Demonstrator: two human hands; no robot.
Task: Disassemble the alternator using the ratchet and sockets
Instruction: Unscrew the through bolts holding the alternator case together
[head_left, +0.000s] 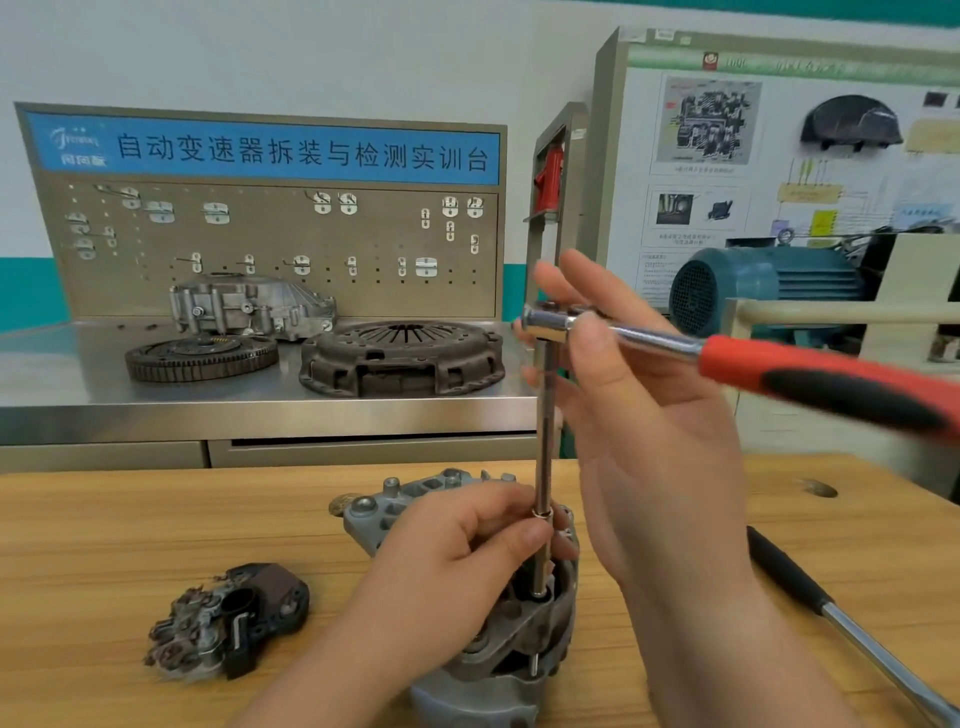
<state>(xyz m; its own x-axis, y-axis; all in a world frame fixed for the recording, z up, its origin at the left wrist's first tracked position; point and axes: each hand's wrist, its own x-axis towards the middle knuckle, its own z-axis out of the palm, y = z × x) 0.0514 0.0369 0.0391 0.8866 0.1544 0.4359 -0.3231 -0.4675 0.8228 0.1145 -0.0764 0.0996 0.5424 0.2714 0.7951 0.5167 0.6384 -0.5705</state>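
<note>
The grey alternator (498, 639) stands on the wooden table (130, 530) with its open end up. A long chrome extension bar (543, 441) rises straight out of it to the head of the ratchet (545, 322). The ratchet's red and black handle (831, 384) points right. My left hand (457, 551) rests on the alternator and pinches the bar low down. My right hand (639, 415) is at the ratchet head, thumb in front of the neck and fingers stretched up behind it. The socket at the bar's foot is hidden inside the housing.
A removed dark rectifier part (228, 629) lies left of the alternator. A second tool with a black handle (831, 608) lies at the right. Behind, a steel bench carries a clutch plate (402, 358), a flywheel (200, 358) and a housing (249, 306). A blue motor (753, 286) stands at the right.
</note>
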